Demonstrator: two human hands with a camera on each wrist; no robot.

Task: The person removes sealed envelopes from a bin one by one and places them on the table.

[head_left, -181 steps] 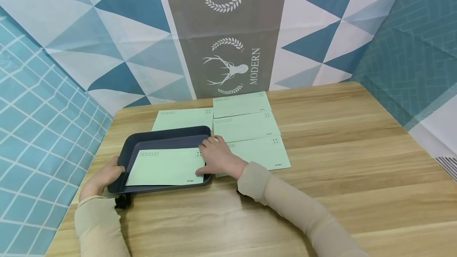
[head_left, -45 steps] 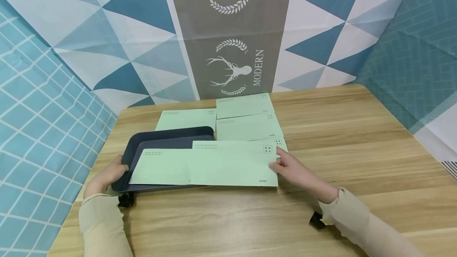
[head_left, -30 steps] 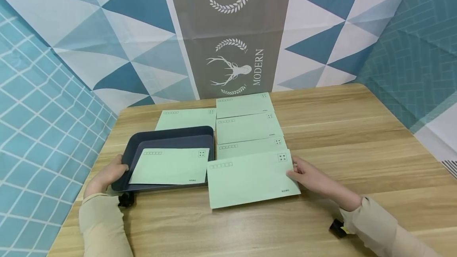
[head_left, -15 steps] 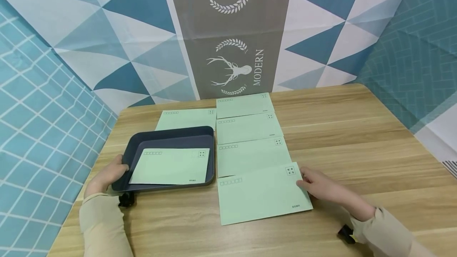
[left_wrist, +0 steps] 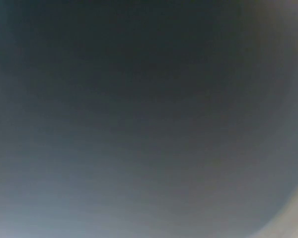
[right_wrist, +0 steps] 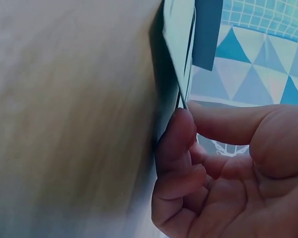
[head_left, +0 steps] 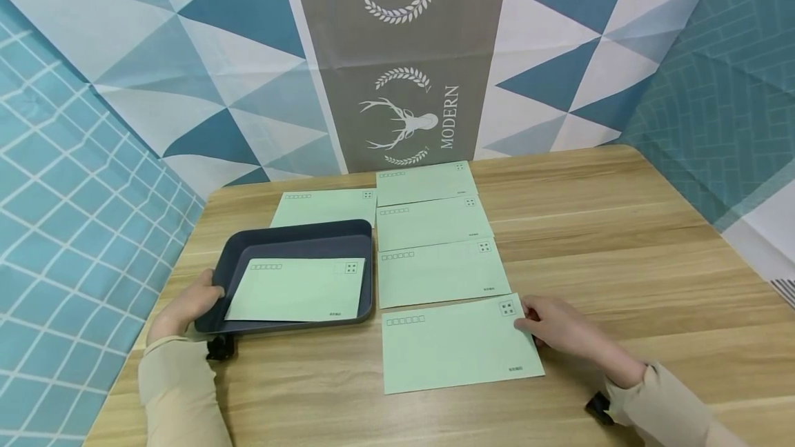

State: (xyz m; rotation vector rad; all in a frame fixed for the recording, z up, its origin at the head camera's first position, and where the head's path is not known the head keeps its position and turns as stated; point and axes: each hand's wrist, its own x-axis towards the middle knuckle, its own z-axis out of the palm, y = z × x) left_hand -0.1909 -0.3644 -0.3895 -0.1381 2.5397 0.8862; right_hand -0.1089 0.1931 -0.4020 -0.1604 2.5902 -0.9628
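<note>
In the head view a pale green envelope (head_left: 459, 345) lies low over the wooden table, in front of a column of three like it. My right hand (head_left: 559, 328) pinches its right edge between thumb and curled fingers, which the right wrist view confirms on the envelope's edge (right_wrist: 175, 54). On the left, my left hand (head_left: 189, 303) grips the left rim of a dark grey tray (head_left: 292, 245), thumb over the rim and fingers hidden beneath. Inside that tray lies another green envelope (head_left: 295, 290). The left wrist view is a dark blur, with no hand recognisable.
Three green envelopes form a column right of the tray: far (head_left: 425, 183), middle (head_left: 435, 221) and near (head_left: 442, 272). Another envelope (head_left: 323, 207) is partly hidden behind the tray. The wooden table (head_left: 621, 240) meets a patterned cloth (head_left: 397, 40) at its back edge.
From above the tray, my right hand has carried an envelope right and toward me, lowering it in front of the column. In the last half second it has turned slightly. My left hand stays put.
</note>
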